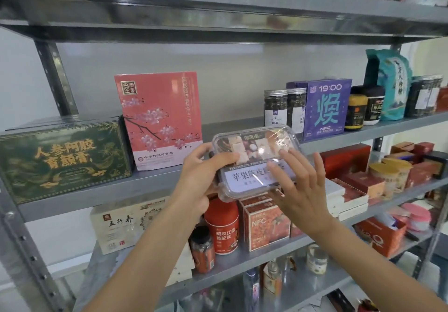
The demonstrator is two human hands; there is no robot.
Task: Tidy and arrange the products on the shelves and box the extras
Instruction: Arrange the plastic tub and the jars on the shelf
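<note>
The clear plastic tub (254,159) of mixed snacks is held in the air just in front of the middle shelf (230,127). It is level with the bare stretch between the pink box (160,118) and the two dark jars (286,108), and tilted so its label faces the person. The left hand (206,178) grips its left end, thumb across the lid and fingers curled underneath. The right hand (303,190) only lies against the front right of the lid with fingers straight and spread, so it steadies rather than holds. That looks like the weak point: the tub's weight hangs mostly from one end and the plastic is smooth. If the left grip slackens or the right hand slides, the tub could tip away and drop onto the red canister (221,227) and orange box (266,227) on the shelf below. Squeezing harder might pop the lid and spill the contents. Setting it down carries its own risk, since the gap does not look much wider than the tub. A crooked push could knock the jars into the purple box (327,108), or tip the upright pink box toward the green box (63,159) beside it.
</note>
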